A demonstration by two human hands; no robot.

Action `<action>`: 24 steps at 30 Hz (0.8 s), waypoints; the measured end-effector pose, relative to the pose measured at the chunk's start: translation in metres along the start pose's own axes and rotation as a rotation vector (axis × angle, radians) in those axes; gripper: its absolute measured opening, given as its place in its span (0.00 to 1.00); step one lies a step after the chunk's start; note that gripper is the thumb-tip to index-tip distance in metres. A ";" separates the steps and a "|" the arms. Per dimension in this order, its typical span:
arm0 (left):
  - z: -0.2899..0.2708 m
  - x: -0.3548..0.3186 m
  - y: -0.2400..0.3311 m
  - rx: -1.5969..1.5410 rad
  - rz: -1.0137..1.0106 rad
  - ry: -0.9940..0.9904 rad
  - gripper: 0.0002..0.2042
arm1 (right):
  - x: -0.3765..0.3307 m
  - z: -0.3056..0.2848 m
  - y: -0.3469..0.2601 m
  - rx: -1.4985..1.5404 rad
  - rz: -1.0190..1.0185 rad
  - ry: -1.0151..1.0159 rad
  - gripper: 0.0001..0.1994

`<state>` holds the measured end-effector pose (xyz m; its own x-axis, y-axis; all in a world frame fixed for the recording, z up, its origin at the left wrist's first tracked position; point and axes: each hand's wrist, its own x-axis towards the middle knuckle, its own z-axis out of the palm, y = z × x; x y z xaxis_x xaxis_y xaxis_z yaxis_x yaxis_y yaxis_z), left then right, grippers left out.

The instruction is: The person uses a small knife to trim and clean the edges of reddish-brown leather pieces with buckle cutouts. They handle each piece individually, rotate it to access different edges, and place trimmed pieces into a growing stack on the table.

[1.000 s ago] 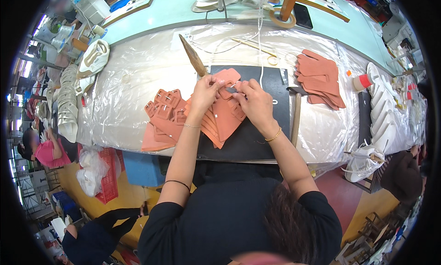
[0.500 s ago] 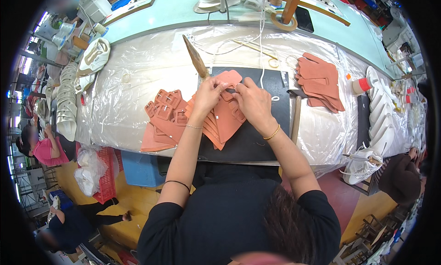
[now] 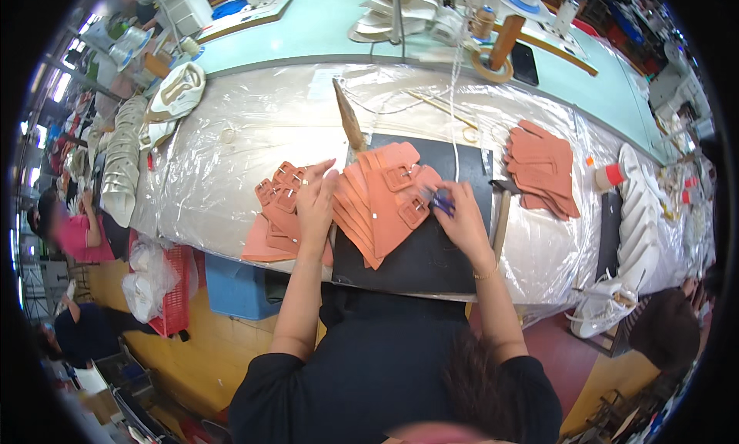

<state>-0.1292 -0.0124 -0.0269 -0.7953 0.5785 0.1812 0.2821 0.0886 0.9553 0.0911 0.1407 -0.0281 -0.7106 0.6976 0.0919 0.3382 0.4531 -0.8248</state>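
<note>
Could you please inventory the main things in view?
Board: one, black, centre
Centre stack: one, orange buckled pieces, on board
Left stack: one, orange buckled pieces, left
Right pile: one, orange pieces, right
Wooden handle: one, brown, right of board
Pointed tool: one, brown, beyond centre stack
Phone: one, black, upper right
Shoe parts: many, white, left and right
Crate: one, red, lower left
Bin: one, blue, lower left
Workers: at least three, pink and dark tops, both sides
Blurred item: one, blue, beside centre stack
Left hand: one, bare, at left stack
Right hand: one, bare, holding blurred item
</note>
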 end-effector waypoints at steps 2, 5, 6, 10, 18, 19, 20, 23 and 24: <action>-0.017 -0.013 0.000 -0.005 -0.087 -0.104 0.17 | -0.007 0.003 0.004 -0.042 0.027 -0.032 0.24; -0.019 -0.034 0.001 0.027 -0.017 -0.130 0.19 | -0.007 0.008 0.002 -0.115 -0.084 -0.036 0.22; -0.016 -0.038 0.002 0.050 0.001 -0.116 0.18 | -0.006 0.009 0.000 -0.144 -0.120 -0.054 0.21; -0.004 -0.047 0.009 0.126 0.140 -0.116 0.14 | 0.003 0.001 -0.009 -0.113 -0.272 -0.089 0.15; 0.005 -0.049 0.039 -0.604 -0.055 -0.419 0.23 | 0.001 -0.014 -0.041 0.228 -0.102 0.056 0.08; 0.003 -0.049 0.045 -0.593 -0.058 -0.450 0.24 | -0.003 -0.019 -0.046 0.293 0.046 0.022 0.09; 0.002 -0.050 0.051 -0.570 -0.070 -0.488 0.25 | -0.004 -0.022 -0.050 0.432 0.135 -0.007 0.10; 0.006 -0.049 0.065 -0.536 -0.181 -0.516 0.25 | -0.005 -0.026 -0.060 0.647 0.058 -0.109 0.10; 0.012 -0.052 0.069 -0.631 -0.289 -0.459 0.24 | -0.005 -0.025 -0.062 0.648 0.005 -0.153 0.12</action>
<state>-0.0619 -0.0267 0.0263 -0.4538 0.8880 -0.0745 -0.3623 -0.1074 0.9259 0.0892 0.1232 0.0363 -0.8057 0.5906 0.0461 -0.0633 -0.0084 -0.9980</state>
